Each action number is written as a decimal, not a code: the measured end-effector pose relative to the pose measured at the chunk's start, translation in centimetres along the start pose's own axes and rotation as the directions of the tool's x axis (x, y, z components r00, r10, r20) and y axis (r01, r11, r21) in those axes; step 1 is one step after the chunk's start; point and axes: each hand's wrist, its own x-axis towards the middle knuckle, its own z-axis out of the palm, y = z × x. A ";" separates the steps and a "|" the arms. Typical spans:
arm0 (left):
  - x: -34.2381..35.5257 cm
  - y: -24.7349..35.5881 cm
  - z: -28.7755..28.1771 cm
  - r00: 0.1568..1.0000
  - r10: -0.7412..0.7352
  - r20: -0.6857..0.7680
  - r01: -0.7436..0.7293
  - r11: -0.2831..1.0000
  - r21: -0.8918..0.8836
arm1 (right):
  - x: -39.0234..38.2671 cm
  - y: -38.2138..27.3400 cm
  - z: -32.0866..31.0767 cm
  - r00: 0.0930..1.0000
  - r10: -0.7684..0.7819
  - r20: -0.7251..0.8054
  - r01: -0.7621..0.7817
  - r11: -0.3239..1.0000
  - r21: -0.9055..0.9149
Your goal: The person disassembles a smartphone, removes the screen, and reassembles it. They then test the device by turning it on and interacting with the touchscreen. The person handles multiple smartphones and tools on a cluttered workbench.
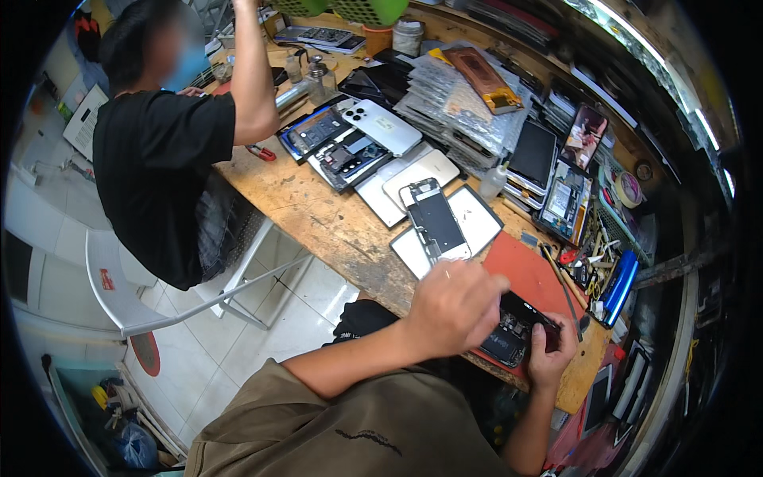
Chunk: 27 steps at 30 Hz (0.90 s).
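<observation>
My left hand [453,306] is raised over the bench's near edge, fingers curled together beside an opened black phone; whatever it may grip is hidden. My right hand [552,354] grips that phone [505,342] by its side, thumb along the edge, with circuitry and a dark battery exposed. Both are over a red-orange mat [517,262]. Just beyond my left hand, a white-framed phone screen assembly [435,222] lies on a white rectangular piece [482,219] with a dark rim.
At the left, a co-worker [159,183] in black sits on a metal chair, arm raised. The wooden bench [282,199] holds several phones [381,127], stacked bubble-wrap packs [445,103], a small bottle [494,180] and scattered tools [588,270], with a blue cylinder [620,286] at right.
</observation>
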 end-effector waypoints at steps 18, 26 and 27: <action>-1.5 -4.0 1.9 0.926 -0.015 0.377 0.194 0.876 -0.442 | -3.3 -1.4 -5.3 0.950 -0.192 -0.247 0.127 0.958 -0.255; -2.8 -0.7 2.8 0.949 -0.252 0.191 0.310 0.861 -0.404 | -5.6 -5.2 -2.2 0.986 -0.167 -0.018 0.148 0.917 -0.371; -2.8 -0.8 2.7 0.941 -0.264 0.212 0.331 0.846 -0.419 | -5.8 -5.7 -2.0 0.992 -0.123 0.032 0.127 0.923 -0.363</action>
